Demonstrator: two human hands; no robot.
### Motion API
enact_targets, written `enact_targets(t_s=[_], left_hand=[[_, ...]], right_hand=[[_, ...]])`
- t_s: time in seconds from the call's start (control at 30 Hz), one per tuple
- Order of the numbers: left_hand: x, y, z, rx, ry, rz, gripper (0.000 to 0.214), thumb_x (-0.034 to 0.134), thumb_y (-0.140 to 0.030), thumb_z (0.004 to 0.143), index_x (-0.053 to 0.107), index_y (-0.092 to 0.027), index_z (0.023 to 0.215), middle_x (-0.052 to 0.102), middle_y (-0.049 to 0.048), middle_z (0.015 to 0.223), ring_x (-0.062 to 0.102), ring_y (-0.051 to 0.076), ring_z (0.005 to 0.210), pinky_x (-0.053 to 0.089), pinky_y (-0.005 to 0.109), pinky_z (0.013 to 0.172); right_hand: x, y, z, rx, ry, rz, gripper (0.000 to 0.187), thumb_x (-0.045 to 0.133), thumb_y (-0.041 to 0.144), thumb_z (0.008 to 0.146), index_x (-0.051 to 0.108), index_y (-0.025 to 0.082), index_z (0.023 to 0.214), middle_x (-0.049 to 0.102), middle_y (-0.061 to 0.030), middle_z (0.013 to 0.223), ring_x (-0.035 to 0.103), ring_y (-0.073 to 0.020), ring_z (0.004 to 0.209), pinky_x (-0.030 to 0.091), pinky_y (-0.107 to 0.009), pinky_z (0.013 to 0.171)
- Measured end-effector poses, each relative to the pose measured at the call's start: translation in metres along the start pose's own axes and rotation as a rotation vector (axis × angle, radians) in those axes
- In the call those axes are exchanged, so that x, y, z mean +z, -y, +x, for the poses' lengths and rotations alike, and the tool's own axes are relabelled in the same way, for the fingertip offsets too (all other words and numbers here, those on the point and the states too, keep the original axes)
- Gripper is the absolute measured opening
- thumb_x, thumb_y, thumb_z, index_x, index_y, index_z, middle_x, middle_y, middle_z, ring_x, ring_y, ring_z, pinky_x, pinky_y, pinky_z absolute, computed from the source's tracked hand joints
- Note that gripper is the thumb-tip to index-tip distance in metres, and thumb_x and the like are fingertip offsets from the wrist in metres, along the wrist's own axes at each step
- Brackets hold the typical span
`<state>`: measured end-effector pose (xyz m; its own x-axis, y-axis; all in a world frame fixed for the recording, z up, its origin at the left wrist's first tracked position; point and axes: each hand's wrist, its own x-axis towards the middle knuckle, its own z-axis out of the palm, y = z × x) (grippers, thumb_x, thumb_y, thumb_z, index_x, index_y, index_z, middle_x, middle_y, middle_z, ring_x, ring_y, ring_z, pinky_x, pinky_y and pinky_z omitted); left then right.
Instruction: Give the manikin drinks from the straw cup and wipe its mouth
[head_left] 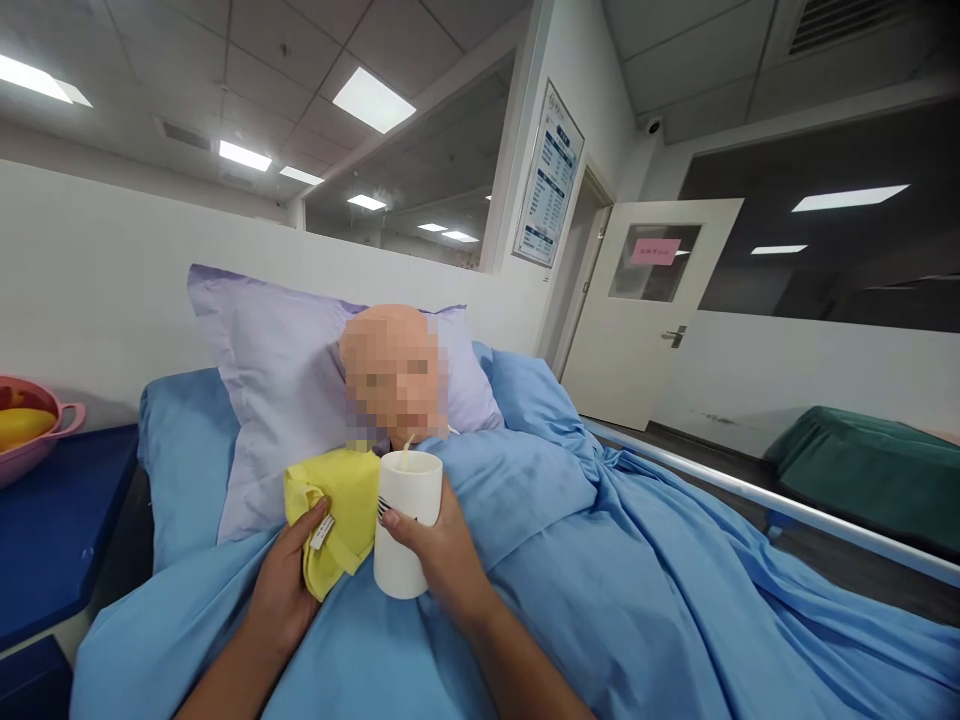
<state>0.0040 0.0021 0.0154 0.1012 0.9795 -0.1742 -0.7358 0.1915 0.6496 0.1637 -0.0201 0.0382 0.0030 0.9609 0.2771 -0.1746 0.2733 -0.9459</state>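
Observation:
My right hand [442, 555] is wrapped round a white cup [405, 520] with a straw [407, 452] that reaches up to the mouth of a manikin lying in bed. My left hand [289, 580] presses a yellow cloth [337, 510] against the blue blanket [600, 600] just below the manikin's chin, thumb on the cloth's white label. The manikin's head rests on a lilac pillow [262, 400].
A blue bedside cabinet [52, 520] stands at the left with a pink basin [30, 425] holding something yellow. A metal bed rail [750, 490] runs along the right side. Beyond it lie a green-covered bed [862, 470] and a white door [637, 310].

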Motion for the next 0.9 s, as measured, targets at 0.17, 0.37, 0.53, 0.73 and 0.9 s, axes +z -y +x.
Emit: enact_targets(t_s=[0.17, 0.37, 0.53, 0.73, 0.9], left_hand=[[-0.003, 0.002, 0.001, -0.006, 0.026, -0.018, 0.039, 0.058, -0.017, 0.089, 0.059, -0.010, 0.127, 0.073, 0.0155, 0.111, 0.072, 0.029, 0.098, 0.060, 0.042, 0.090], [-0.007, 0.004, 0.004, 0.002, 0.062, -0.024, 0.041, 0.060, -0.018, 0.088, 0.059, -0.011, 0.128, 0.074, 0.0151, 0.110, 0.071, 0.029, 0.101, 0.060, 0.041, 0.091], [-0.012, 0.006, 0.007, 0.005, 0.094, -0.039, 0.040, 0.060, -0.019, 0.089, 0.059, -0.013, 0.128, 0.074, 0.0139, 0.111, 0.071, 0.028, 0.102, 0.059, 0.039, 0.091], [-0.013, 0.006, 0.006, 0.006, 0.083, -0.049, 0.038, 0.060, -0.019, 0.088, 0.061, -0.014, 0.126, 0.074, 0.0127, 0.108, 0.071, 0.028, 0.100, 0.060, 0.039, 0.089], [-0.011, 0.005, 0.006, -0.005, 0.072, -0.053, 0.037, 0.060, -0.018, 0.088, 0.061, -0.012, 0.124, 0.075, 0.0138, 0.105, 0.071, 0.029, 0.101, 0.060, 0.040, 0.089]], right_hand=[[-0.001, 0.002, 0.003, 0.071, -0.029, 0.090, 0.061, 0.081, 0.045, 0.070, 0.054, 0.021, 0.120, 0.067, -0.0039, 0.098, 0.064, -0.0205, 0.084, 0.054, -0.033, 0.071], [-0.001, 0.007, 0.002, 0.095, -0.031, 0.151, 0.061, 0.080, 0.045, 0.070, 0.056, 0.020, 0.120, 0.068, -0.0054, 0.098, 0.064, -0.0197, 0.082, 0.054, -0.031, 0.068], [-0.005, 0.008, 0.003, 0.125, -0.027, 0.190, 0.053, 0.076, 0.047, 0.075, 0.059, 0.018, 0.116, 0.069, -0.0066, 0.096, 0.065, -0.0196, 0.080, 0.054, -0.031, 0.067], [-0.006, 0.009, 0.004, 0.152, -0.041, 0.208, 0.054, 0.076, 0.050, 0.073, 0.060, 0.017, 0.112, 0.069, -0.0082, 0.094, 0.065, -0.0213, 0.078, 0.054, -0.032, 0.065], [-0.008, 0.008, 0.003, 0.148, -0.025, 0.227, 0.052, 0.075, 0.049, 0.075, 0.061, 0.017, 0.113, 0.069, -0.0098, 0.100, 0.065, -0.0211, 0.080, 0.053, -0.030, 0.064]])
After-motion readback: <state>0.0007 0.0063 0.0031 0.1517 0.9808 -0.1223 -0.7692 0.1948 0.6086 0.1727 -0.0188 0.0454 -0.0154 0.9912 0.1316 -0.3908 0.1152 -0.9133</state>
